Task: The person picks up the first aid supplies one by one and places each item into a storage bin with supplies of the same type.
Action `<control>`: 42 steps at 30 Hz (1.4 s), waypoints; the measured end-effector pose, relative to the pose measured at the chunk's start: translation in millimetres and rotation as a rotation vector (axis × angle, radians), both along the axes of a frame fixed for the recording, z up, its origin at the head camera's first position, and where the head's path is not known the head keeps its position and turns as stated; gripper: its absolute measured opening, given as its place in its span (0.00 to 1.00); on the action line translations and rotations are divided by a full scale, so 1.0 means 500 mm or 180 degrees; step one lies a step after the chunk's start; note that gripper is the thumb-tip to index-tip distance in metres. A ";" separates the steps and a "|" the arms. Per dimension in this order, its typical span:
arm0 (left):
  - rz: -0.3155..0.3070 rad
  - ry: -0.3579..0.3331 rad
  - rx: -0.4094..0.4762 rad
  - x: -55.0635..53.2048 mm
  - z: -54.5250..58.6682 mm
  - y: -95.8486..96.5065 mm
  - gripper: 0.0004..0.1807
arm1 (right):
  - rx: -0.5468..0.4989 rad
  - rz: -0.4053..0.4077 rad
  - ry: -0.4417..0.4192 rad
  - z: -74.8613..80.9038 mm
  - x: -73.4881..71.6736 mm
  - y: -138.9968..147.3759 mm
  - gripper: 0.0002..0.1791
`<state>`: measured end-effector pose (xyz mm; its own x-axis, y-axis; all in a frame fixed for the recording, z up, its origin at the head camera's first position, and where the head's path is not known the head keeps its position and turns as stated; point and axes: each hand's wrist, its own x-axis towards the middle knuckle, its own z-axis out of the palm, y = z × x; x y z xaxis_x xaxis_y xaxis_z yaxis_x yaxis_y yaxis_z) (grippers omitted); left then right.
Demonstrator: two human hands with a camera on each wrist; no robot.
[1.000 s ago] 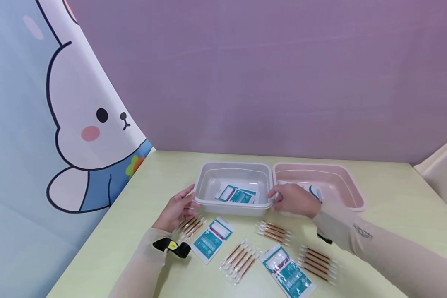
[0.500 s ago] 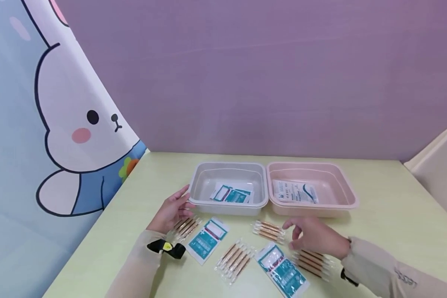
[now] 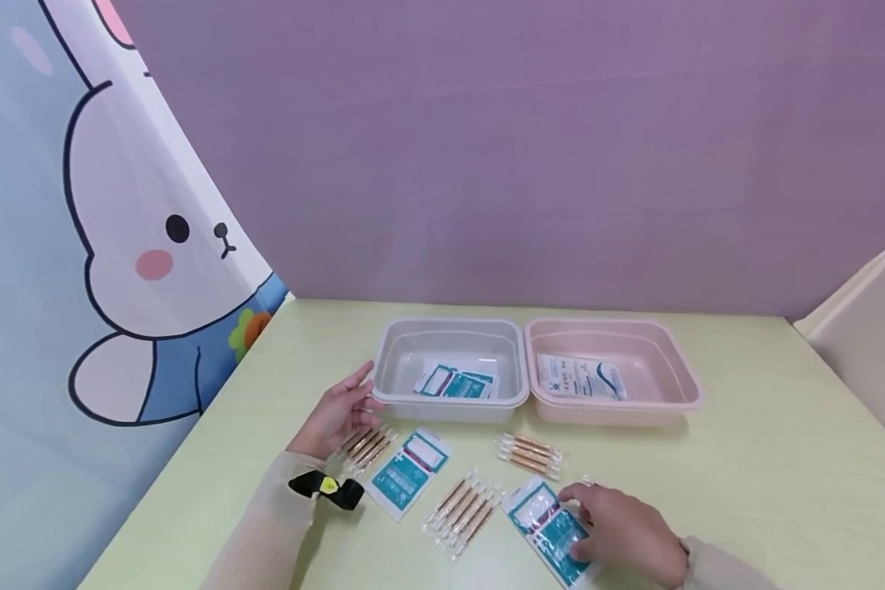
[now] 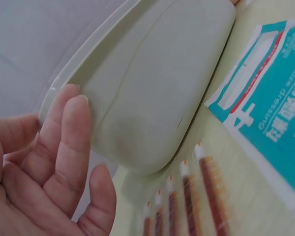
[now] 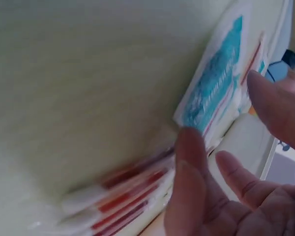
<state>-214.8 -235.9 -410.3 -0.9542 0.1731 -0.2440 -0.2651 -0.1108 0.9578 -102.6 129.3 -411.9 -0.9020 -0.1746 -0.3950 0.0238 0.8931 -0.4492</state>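
Brown-liquid cotton swabs in clear packs lie before two basins: left pack (image 3: 366, 449), middle pack (image 3: 462, 512), back pack (image 3: 529, 456). A fourth swab pack (image 5: 123, 201) shows in the right wrist view, mostly hidden under my right hand in the head view. My left hand (image 3: 337, 418) holds the grey basin (image 3: 453, 409) at its front left corner, thumb at the rim, fingertips against the wall below. My right hand (image 3: 627, 528) reaches low over the right gauze dressing packet (image 3: 538, 516), thumb and forefinger spread apart. The left gauze dressing packet (image 3: 409, 473) lies flat.
Teal packets (image 3: 456, 383) lie inside the grey basin. Beside it stands a pink basin (image 3: 612, 415), with a white-and-blue packet (image 3: 581, 378) in it. A purple backdrop (image 3: 487, 147) rises behind the pale yellow table (image 3: 767, 459); a rabbit-print cloth (image 3: 140, 221) hangs at left.
My right hand has left the grey basin's right front corner and come down toward me to the right gauze packet and swab pack. The left hand has stayed at its corner.
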 end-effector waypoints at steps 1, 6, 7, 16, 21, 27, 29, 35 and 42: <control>-0.0014 -0.0010 -0.0040 0.000 0.001 0.000 0.29 | 0.0113 0.0039 0.0057 -0.004 0.004 -0.003 0.31; 0.0006 -0.0032 -0.0287 0.000 0.006 0.002 0.28 | 0.0413 0.0177 0.0236 -0.018 0.019 -0.014 0.37; 0.0017 -0.0013 -0.0348 0.001 0.007 0.002 0.29 | 0.0446 0.0192 0.0226 -0.020 0.020 -0.017 0.38; 0.0110 -0.0010 -0.0524 -0.004 0.008 0.010 0.31 | 0.0543 0.0284 0.0434 -0.030 0.033 -0.028 0.45; 0.0119 -0.0051 -0.0544 -0.003 0.010 0.012 0.31 | 0.0387 0.0234 0.0547 -0.028 0.035 -0.020 0.39; 0.0116 -0.0010 -0.0559 -0.004 0.013 0.012 0.31 | 0.0160 0.0096 0.0579 -0.021 0.026 -0.008 0.33; 0.0127 -0.0011 -0.0563 -0.004 0.011 0.011 0.31 | 0.0099 0.0049 0.0537 -0.018 0.020 -0.004 0.30; 0.0207 -0.0051 -0.0603 -0.004 0.010 0.016 0.31 | -0.0113 0.0025 0.0550 -0.004 0.007 0.010 0.13; 0.0147 -0.0016 -0.0704 0.000 0.015 0.021 0.31 | -0.0315 0.0215 0.0823 0.016 0.000 0.029 0.10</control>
<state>-214.8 -225.6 -402.6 -0.9585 0.0712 -0.2760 -0.2695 0.0896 0.9588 -102.4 143.7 -403.8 -0.9555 -0.2640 -0.1314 -0.1610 0.8403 -0.5176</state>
